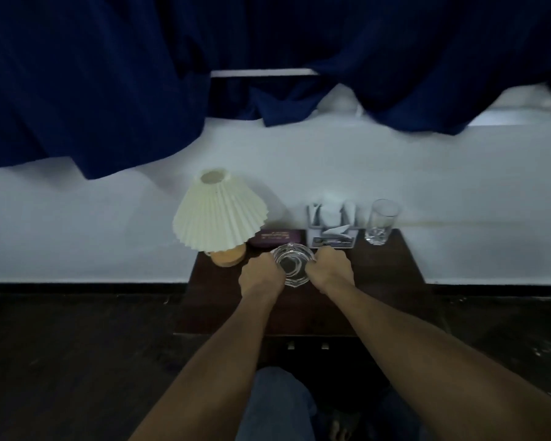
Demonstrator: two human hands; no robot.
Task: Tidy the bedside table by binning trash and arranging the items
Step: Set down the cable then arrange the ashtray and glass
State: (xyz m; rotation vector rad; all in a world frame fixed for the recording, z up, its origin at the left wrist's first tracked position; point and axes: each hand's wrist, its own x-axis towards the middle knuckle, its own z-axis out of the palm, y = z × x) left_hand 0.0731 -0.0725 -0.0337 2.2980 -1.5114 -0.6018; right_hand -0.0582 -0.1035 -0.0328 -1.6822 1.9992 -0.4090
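A clear glass ashtray (294,265) rests on the dark wooden bedside table (382,281), near its middle. My left hand (260,275) grips its left rim and my right hand (331,269) grips its right rim. Behind it lies a flat purple case (275,237). A lamp with a cream pleated shade (218,211) and a rounded wooden base (229,258) stands at the back left. A grey organiser (331,229) holding white tissues and small packets sits at the back centre. To its right stands an empty drinking glass (380,221).
The table stands against a white wall (109,230) with a dark skirting. Dark blue curtains (124,90) hang above. A drawer front with two small handles (307,346) faces me. The floor is dark; my knee in jeans (277,405) is below.
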